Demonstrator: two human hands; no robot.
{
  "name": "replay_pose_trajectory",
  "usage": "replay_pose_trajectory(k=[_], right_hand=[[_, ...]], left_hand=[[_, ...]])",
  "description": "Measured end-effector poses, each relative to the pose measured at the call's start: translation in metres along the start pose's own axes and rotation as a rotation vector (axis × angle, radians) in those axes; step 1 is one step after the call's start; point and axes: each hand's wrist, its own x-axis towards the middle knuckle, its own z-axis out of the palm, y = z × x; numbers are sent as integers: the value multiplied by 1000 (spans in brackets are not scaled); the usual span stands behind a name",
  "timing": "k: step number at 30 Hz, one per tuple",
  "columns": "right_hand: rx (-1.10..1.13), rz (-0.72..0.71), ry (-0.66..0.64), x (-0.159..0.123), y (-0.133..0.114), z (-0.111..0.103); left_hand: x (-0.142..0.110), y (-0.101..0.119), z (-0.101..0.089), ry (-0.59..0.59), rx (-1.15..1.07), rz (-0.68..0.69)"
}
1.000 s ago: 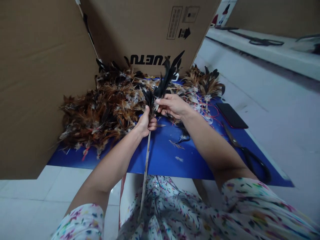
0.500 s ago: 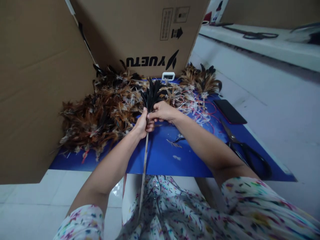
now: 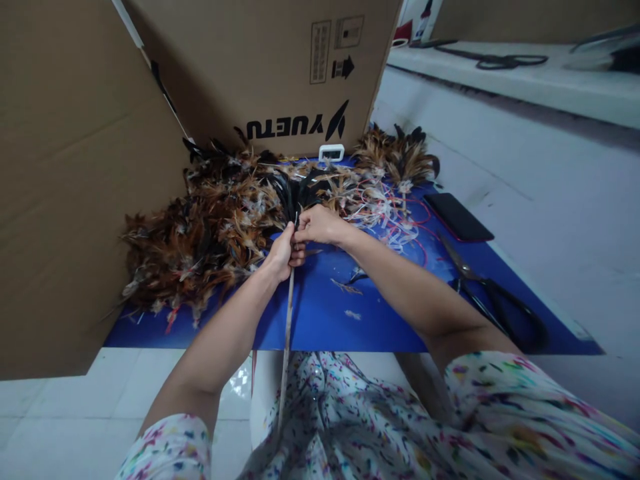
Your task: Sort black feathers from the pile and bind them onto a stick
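Note:
A thin wooden stick [image 3: 287,340] slants up from my lap, with my left hand [image 3: 283,255] wrapped round its upper part. Dark glossy feathers [image 3: 290,197] fan out at the stick's top, just above the left thumb. My right hand [image 3: 320,225] is closed in a pinch at the base of these feathers, touching the left fingers. A tiny pale tip shows by the right fingers; what they pinch is too small to make out. Brown and black feather bunches [image 3: 200,227] lie heaped left of and behind my hands.
On the blue tabletop [image 3: 320,313] are scissors [image 3: 466,272], a black phone [image 3: 459,217], tangled white and red strings [image 3: 387,213] and a white digital timer [image 3: 331,153]. Cardboard boxes [image 3: 280,60] stand behind and at left. More scissors [image 3: 505,61] lie on a ledge.
The dark feathers at the stick's top have parted and spread wider, and the right hand has shifted slightly at their base. The left hand keeps its hold. The camera view has shifted slightly.

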Motion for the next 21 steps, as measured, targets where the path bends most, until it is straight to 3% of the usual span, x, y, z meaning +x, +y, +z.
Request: replay_pose_trajectory(k=[10,15,21], right_hand=[[-40,20,-87,-10,-11,0],[-65,29,-169,-13,-15,-3],[-268,-68,-46,-11,-9,-2]], left_hand=[[-2,1,1,33,29,20],[2,-2,-1,-24,62,19],[4,-3,-4,-38,62,18]])
